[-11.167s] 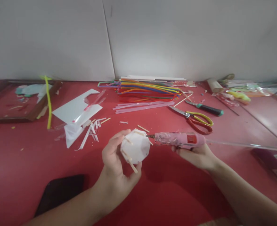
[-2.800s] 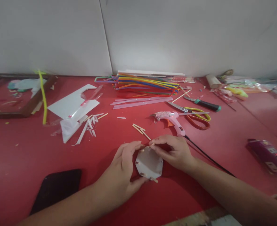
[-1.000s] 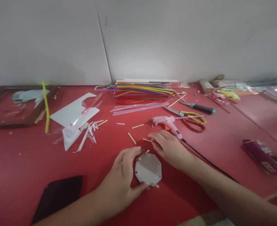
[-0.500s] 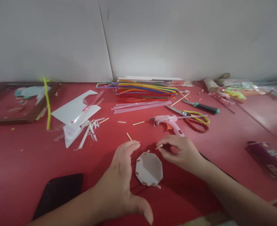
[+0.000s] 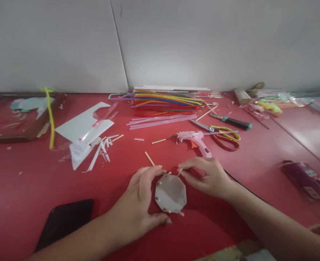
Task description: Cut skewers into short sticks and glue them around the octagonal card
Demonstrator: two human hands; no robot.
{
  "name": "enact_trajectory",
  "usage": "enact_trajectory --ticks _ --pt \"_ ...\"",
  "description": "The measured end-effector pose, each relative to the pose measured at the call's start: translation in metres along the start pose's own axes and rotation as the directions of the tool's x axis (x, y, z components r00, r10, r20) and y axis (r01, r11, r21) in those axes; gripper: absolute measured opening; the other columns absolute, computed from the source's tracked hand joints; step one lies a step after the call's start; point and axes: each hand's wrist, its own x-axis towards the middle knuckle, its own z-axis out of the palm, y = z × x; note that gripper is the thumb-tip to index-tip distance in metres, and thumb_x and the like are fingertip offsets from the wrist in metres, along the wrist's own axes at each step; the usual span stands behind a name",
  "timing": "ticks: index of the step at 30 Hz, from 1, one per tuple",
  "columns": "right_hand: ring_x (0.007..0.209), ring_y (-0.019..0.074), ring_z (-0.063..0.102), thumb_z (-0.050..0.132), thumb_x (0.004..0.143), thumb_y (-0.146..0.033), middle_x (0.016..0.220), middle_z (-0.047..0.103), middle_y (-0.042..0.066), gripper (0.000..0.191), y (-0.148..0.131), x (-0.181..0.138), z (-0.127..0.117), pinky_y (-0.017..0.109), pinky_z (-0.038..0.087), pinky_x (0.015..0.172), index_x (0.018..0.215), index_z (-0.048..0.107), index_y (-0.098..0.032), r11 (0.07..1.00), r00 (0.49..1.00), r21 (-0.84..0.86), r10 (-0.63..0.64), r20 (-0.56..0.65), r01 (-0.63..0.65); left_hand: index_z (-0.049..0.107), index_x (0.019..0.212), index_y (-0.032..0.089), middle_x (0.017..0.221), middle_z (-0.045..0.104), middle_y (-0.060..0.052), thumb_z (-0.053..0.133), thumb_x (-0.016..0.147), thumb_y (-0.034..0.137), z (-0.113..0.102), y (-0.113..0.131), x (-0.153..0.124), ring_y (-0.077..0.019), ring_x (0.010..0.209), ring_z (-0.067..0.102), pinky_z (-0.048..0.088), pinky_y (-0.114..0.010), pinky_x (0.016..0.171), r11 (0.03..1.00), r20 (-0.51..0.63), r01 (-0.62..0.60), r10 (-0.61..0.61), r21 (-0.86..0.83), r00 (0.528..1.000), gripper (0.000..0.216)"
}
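A small white octagonal piece (image 5: 171, 193) with short wooden sticks around its rim lies on the red table (image 5: 26, 181). My left hand (image 5: 140, 203) cups its left side, with the fingertips at its upper edge and the thumb at its lower edge. My right hand (image 5: 206, 175) pinches a short wooden stick (image 5: 179, 172) and holds it against the piece's upper right edge. A pink glue gun (image 5: 196, 138) rests on the table just beyond my right hand.
Loose short sticks (image 5: 149, 158) lie ahead. Scissors (image 5: 225, 135), a green-handled knife (image 5: 232, 122), coloured straws (image 5: 168, 101) and glue sticks (image 5: 161, 121) sit further back. White cut sheet scraps (image 5: 86, 130) are at left, a black phone (image 5: 64, 222) at near left, a purple box (image 5: 305, 175) at right.
My right hand picked up a short stick from the table and brought it to the octagon's upper right edge. My left hand lifted briefly, then closed around the piece again.
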Motion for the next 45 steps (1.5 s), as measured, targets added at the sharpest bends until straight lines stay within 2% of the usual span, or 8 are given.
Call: enact_trajectory --ticks 5,15,20,32,38,45 --pt "0.075 0.0133 0.07 0.062 0.084 -0.011 0.085 0.074 0.004 0.012 0.0007 -0.0002 -0.0019 0.024 0.057 0.067 0.093 0.064 -0.019 0.999 0.999 0.007 -0.045 0.01 0.045 0.018 0.138 0.026 0.136 0.046 -0.018 0.065 0.083 0.052 -0.0006 0.0005 0.0025 -0.0364 0.128 0.047 0.045 -0.06 0.1 1.0 -0.017 -0.015 0.015 0.017 1.0 0.077" --pt "0.077 0.0142 0.069 0.064 0.084 -0.01 0.087 0.073 0.004 0.018 0.0048 -0.0037 0.0014 0.027 0.057 0.07 0.098 0.063 -0.021 0.997 0.997 -0.028 -0.072 0.016 0.073 0.021 0.137 0.025 0.134 0.047 -0.017 0.067 0.083 0.048 0.0 -0.0007 0.0017 -0.0348 0.125 0.048 0.046 -0.058 0.1 1.0 -0.018 -0.023 0.023 0.02 1.0 0.075" --pt "0.077 0.0142 0.069 0.063 0.084 -0.01 0.087 0.073 0.004 0.017 0.0046 -0.0036 0.0017 0.026 0.057 0.069 0.097 0.064 -0.02 0.998 0.997 -0.02 -0.067 0.03 0.068 0.02 0.139 0.026 0.134 0.048 -0.016 0.067 0.083 0.047 0.0012 -0.0005 0.0019 -0.0343 0.125 0.05 0.046 -0.056 0.099 0.999 -0.05 -0.032 0.032 0.01 0.998 0.077" --pt "0.075 0.0146 0.069 0.06 0.085 -0.012 0.086 0.073 0.005 0.014 0.0038 -0.0035 0.0016 0.026 0.057 0.067 0.096 0.065 -0.019 0.997 0.997 -0.024 -0.066 0.05 0.067 0.021 0.14 0.026 0.134 0.05 -0.016 0.069 0.082 0.046 -0.0006 0.0014 0.0035 -0.034 0.124 0.051 0.046 -0.055 0.1 0.999 -0.045 -0.035 0.034 -0.006 0.998 0.078" --pt "0.077 0.0154 0.068 0.061 0.085 -0.011 0.086 0.073 0.005 0.014 0.0038 -0.0038 0.0019 0.027 0.056 0.067 0.096 0.064 -0.019 0.992 0.991 -0.04 -0.117 0.062 0.12 0.025 0.14 0.025 0.134 0.051 -0.016 0.07 0.08 0.048 -0.0019 0.0024 0.003 -0.0342 0.124 0.051 0.046 -0.054 0.1 0.999 -0.058 -0.027 0.026 -0.026 0.998 0.079" --pt "0.075 0.0157 0.066 0.056 0.086 -0.009 0.083 0.072 0.004 0.014 -0.0003 -0.0015 0.0009 0.028 0.054 0.067 0.093 0.062 -0.02 0.977 0.977 -0.077 -0.192 0.097 0.199 0.024 0.137 0.026 0.134 0.049 -0.016 0.071 0.08 0.046 -0.0007 0.002 0.0032 -0.0343 0.124 0.05 0.045 -0.057 0.1 0.999 -0.038 -0.028 0.027 -0.023 0.999 0.077"
